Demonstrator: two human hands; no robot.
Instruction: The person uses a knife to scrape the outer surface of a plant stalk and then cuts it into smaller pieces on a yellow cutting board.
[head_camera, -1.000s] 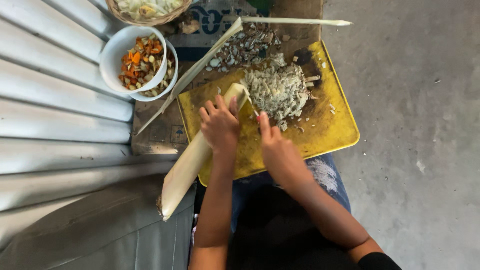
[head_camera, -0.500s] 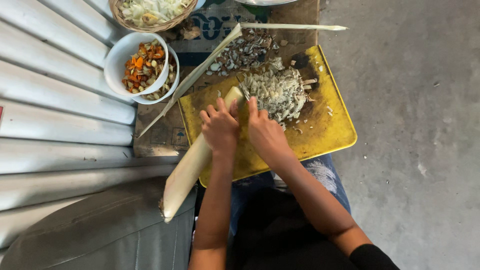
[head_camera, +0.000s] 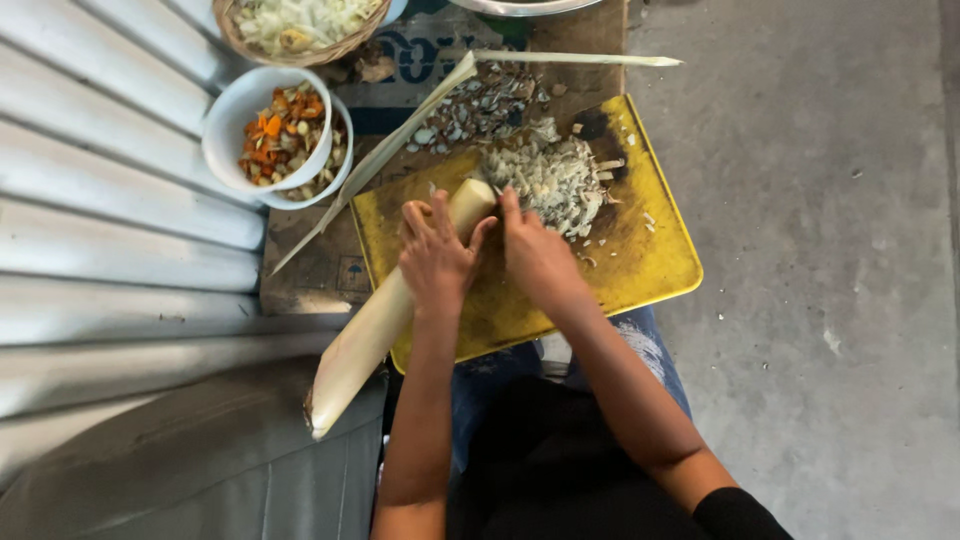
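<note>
A long pale stalk (head_camera: 370, 330) lies slantwise across a yellow cutting board (head_camera: 650, 260), its cut end toward a heap of finely chopped pale pieces (head_camera: 555, 175). My left hand (head_camera: 435, 255) grips the stalk just behind the cut end, fingers spread over it. My right hand (head_camera: 540, 260) sits right beside it at the cut end, fingers curled down and forefinger stretched forward. Whatever is under that hand is hidden. The board rests on my lap over a brown cardboard sheet.
Two stacked white bowls (head_camera: 225, 130) with orange and brown bits stand at the upper left, below a woven basket (head_camera: 300, 55) of pale shreds. A long thin leaf strip (head_camera: 400, 125) and dark scraps (head_camera: 480, 110) lie behind the board. Corrugated metal (head_camera: 110, 250) left, concrete floor (head_camera: 830, 250) right.
My right hand has moved left, from the board beside the heap up against the stalk's cut end. The left hand keeps its hold on the stalk.
</note>
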